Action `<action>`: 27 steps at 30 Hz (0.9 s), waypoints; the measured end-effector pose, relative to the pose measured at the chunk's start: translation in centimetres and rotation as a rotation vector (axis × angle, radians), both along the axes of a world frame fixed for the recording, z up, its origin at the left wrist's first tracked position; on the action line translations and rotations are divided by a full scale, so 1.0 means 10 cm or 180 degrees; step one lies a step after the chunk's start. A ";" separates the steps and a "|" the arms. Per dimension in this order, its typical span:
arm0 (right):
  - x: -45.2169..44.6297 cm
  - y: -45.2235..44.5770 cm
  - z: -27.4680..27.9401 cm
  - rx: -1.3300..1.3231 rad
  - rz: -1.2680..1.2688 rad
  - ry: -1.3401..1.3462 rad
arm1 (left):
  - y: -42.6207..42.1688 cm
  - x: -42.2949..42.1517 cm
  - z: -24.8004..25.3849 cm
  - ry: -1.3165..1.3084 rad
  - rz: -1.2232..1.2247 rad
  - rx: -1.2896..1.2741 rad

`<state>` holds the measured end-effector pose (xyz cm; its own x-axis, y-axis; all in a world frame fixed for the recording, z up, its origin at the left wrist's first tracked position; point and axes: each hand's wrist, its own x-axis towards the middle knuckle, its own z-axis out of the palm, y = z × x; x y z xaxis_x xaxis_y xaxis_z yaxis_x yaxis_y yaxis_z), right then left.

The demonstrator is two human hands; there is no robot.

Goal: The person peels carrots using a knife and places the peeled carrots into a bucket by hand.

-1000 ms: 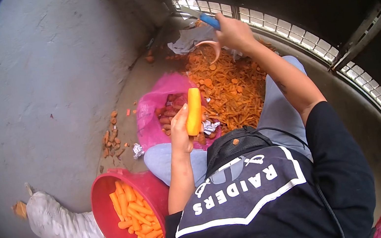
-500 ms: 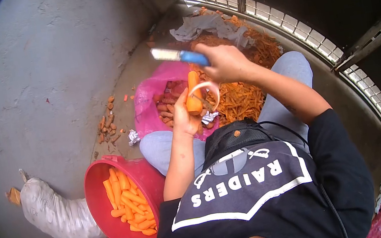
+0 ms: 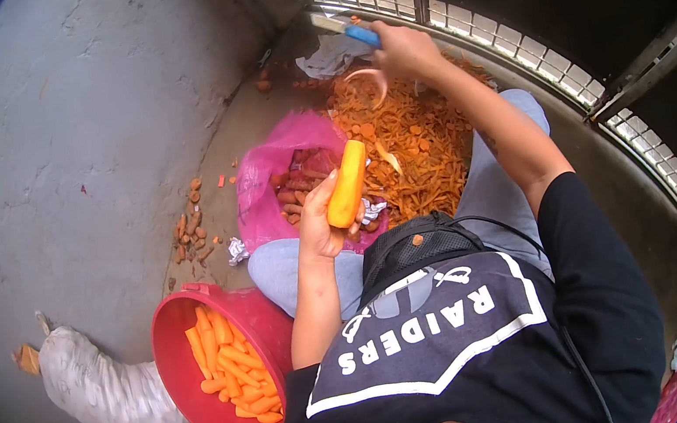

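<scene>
My left hand is wrapped round the lower part of a peeled carrot, tilted with its top to the right. Beneath it lies a pink bag of unpeeled carrots. Farther forward, my right hand grips the blue handle of a knife, whose blade points to the left. A pale curved peeler hangs at that same hand, away from the carrot. A heap of orange peelings spreads under my right forearm.
A red bucket with peeled carrots tilts beside my left leg. White sacks lie farther left, near the grey wall. Carrot ends are scattered on the floor. A metal grille runs along the right.
My right hand first came back to the carrot with the knife and peeler, then moved forward away from it. The carrot now leans more to the right, and a light peel lies on the heap.
</scene>
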<state>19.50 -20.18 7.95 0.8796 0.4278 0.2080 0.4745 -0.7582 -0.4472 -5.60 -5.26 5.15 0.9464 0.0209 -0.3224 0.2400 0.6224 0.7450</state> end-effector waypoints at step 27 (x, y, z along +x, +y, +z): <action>-0.76 0.06 0.20 0.0312 0.0803 0.0340 | 0.07 0.15 -0.20 0.0372 0.0086 -0.0486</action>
<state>11.93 -19.60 9.92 0.7671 0.6183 0.1711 0.5890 -0.5729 -0.5700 -4.06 -4.52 3.13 0.9021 -0.0119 -0.4313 0.3010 0.7335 0.6094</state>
